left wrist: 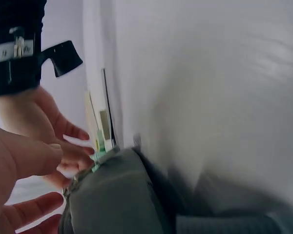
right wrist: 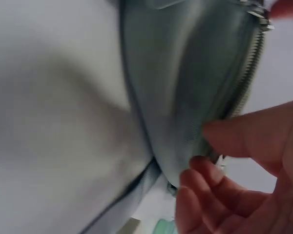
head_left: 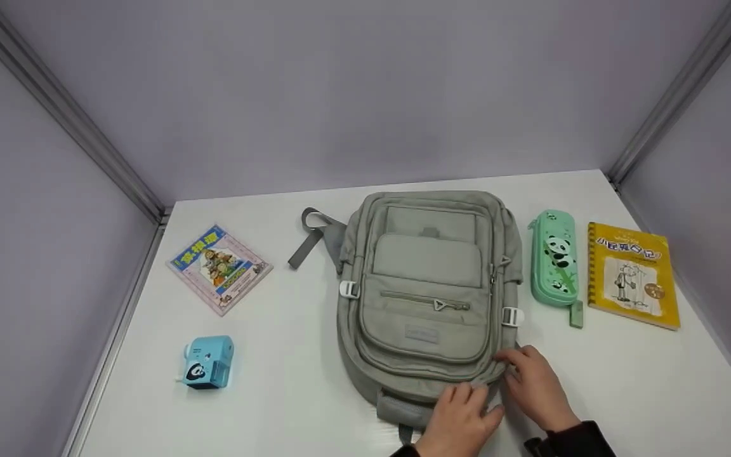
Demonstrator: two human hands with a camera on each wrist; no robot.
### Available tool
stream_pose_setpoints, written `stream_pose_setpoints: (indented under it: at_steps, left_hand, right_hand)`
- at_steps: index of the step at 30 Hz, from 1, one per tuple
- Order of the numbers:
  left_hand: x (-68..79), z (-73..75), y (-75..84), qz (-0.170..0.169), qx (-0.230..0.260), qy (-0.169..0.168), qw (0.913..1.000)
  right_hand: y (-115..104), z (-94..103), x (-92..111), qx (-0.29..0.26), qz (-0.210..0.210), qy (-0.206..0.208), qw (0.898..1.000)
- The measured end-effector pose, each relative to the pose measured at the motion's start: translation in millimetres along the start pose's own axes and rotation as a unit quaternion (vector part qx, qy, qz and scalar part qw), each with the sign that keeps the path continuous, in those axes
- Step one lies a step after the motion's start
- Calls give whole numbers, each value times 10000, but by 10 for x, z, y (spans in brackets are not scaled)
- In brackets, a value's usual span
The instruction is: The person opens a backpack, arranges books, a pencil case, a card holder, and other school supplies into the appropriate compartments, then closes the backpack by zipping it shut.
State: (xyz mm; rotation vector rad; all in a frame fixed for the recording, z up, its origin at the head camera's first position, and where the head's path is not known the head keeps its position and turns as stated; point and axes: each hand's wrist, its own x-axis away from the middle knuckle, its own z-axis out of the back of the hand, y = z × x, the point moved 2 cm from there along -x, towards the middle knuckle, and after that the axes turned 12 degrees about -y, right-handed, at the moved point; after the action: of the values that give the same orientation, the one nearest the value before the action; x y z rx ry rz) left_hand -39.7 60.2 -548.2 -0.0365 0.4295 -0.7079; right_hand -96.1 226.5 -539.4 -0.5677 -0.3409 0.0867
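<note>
A grey-green backpack [head_left: 429, 298] lies front side up, its bottom end toward me. At its lower right corner my right hand [head_left: 537, 387] pinches the fabric edge beside the zipper [right wrist: 251, 58] between thumb and fingers. My left hand [head_left: 457, 419] is at the bottom edge, fingertips touching the bag near that corner. In the left wrist view its thumb and fingers stand apart beside the bag's zipped edge. A metal zipper pull [right wrist: 259, 14] shows close to a fingertip in the right wrist view.
Right of the bag lie a green panda pencil case [head_left: 554, 260] and a yellow spiral-bound book [head_left: 633, 276]. On the left are a pink-bordered comic book [head_left: 221, 270] and a blue panda pencil sharpener [head_left: 208, 362]. A grey strap [head_left: 305, 247] sticks out at the bag's upper left.
</note>
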Motion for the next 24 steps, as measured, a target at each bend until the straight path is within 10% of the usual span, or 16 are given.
stream_pose_setpoints:
  at_steps: [13, 24]
  left_hand:
    - [-103, 7, -70, -125, 399, -782, 9961]
    - [-101, 145, -128, 561, 1289, -765, 9871]
  right_hand:
    - [9, -45, 13, 215, 164, 588, 9979]
    - [-37, -201, 66, 885, 1651, 1798, 9657]
